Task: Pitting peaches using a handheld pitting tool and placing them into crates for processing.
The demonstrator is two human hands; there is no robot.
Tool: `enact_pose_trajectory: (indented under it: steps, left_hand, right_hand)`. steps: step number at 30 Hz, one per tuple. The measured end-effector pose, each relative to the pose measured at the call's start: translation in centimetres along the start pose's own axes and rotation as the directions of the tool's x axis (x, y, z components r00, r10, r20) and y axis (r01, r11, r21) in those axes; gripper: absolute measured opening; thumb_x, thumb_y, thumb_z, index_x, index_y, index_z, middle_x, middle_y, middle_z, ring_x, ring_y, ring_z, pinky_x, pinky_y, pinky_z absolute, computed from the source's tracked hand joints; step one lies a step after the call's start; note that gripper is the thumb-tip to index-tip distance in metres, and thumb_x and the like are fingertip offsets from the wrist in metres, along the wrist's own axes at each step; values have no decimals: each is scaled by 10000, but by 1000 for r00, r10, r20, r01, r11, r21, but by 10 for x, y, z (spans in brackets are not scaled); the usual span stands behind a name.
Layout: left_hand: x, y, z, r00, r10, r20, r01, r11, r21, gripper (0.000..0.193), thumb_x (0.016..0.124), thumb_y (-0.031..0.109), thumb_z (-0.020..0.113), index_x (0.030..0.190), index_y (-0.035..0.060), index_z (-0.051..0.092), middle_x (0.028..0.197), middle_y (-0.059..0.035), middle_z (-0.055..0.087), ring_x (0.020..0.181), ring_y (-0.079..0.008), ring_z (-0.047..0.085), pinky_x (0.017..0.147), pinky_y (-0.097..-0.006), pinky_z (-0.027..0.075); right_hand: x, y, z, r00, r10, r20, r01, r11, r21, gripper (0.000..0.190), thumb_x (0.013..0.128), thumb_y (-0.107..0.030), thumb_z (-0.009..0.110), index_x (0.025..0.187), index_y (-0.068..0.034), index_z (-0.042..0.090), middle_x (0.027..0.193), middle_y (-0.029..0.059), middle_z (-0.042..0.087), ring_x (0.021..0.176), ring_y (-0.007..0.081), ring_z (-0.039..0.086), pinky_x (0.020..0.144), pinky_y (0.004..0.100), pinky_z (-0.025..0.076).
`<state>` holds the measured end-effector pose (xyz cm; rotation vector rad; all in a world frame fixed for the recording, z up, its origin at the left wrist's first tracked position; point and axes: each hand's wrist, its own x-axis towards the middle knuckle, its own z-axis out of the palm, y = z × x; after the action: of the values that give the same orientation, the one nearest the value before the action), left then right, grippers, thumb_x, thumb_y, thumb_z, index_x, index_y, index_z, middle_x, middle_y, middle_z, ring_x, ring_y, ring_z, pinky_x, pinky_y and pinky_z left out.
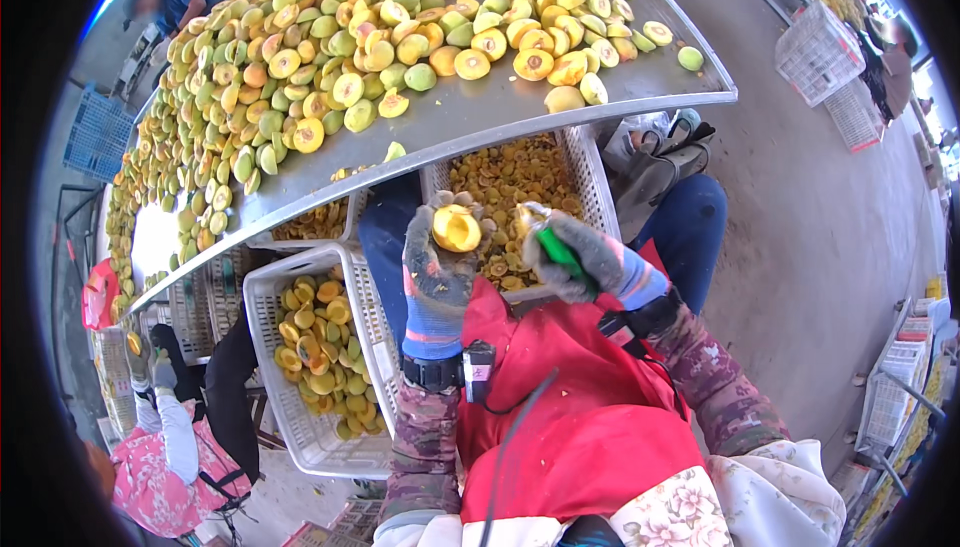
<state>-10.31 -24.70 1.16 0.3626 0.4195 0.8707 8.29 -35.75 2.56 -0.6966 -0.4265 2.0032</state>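
Note:
My left hand (442, 262), in a grey and blue work glove, holds a yellow fruit half (456, 229) with its hollow facing up. To its right, my gloved right hand (577, 254) grips a green-handled pitting tool (559, 248). The tool's metal end (534, 211) points toward the fruit half but stands apart from it, with yellow flesh at its tip. Beneath both hands, a white plastic crate (589, 172) holds cut-out pits and scraps (510, 179). At the left, another white crate (300, 442) contains pitted fruit halves (322, 344).
A metal table (480, 116) bears a large heap of halved fruit (375, 29). Its raised edge (645, 106) runs just beyond my hands. A co-worker in a pink floral apron (172, 464) sits at the left. A grey bag (667, 157) lies beside my right knee.

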Motion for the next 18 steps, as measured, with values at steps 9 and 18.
enact_pose_trajectory:
  steps: [9,18]
  left_hand:
    - [-24,-7,2,1000,2,19,-2,999,34,391,950,207,507,1274,-8,462,1246,-166,530,1167,-288,526,968,-422,470]
    - [-29,-16,-7,938,303,167,-338,702,627,403,957,188,500,1295,-26,447,1268,-156,530,1152,-255,546,971,-357,470]
  right_hand:
    - [29,15,20,689,-724,31,109,61,-992,157,888,-172,608,947,-64,510,787,161,587,708,348,610,585,417,458]
    - [54,24,11,613,-760,215,-49,-309,-950,226,893,-232,576,1017,-53,518,741,153,613,686,347,623,585,421,491]
